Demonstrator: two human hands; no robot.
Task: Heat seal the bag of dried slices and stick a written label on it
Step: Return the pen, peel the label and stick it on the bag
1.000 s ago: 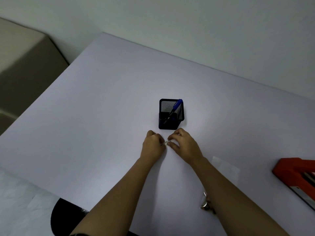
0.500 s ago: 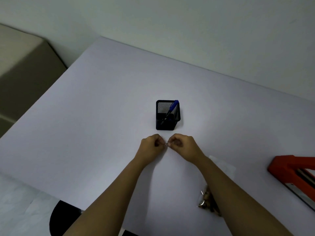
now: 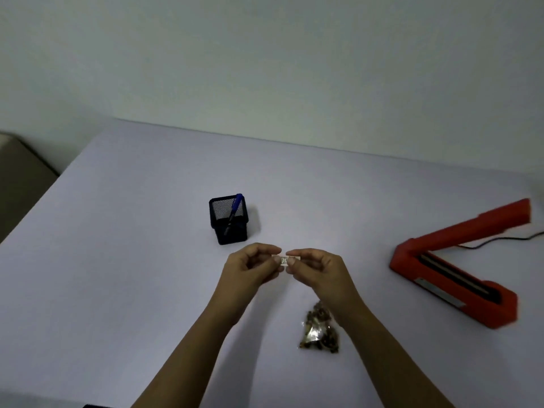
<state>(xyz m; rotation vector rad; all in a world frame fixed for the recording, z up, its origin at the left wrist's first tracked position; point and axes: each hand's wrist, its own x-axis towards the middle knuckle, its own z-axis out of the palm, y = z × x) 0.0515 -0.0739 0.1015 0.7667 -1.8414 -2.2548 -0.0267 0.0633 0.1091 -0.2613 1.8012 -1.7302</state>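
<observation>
A small white label with dark writing is pinched between the fingertips of my left hand and my right hand, just above the table. The clear bag of brown dried slices lies flat on the table below my right wrist, which covers part of it. An orange-red heat sealer stands at the right with its arm raised.
A black mesh pen holder with a blue pen sits just beyond my hands. A black cable runs from the sealer toward the right edge. The white table meets a wall at the back.
The view has tilted up and right, so the whole sealer and bag now show. My hands have lifted slightly toward me, and the label between them is turned with its writing visible.
</observation>
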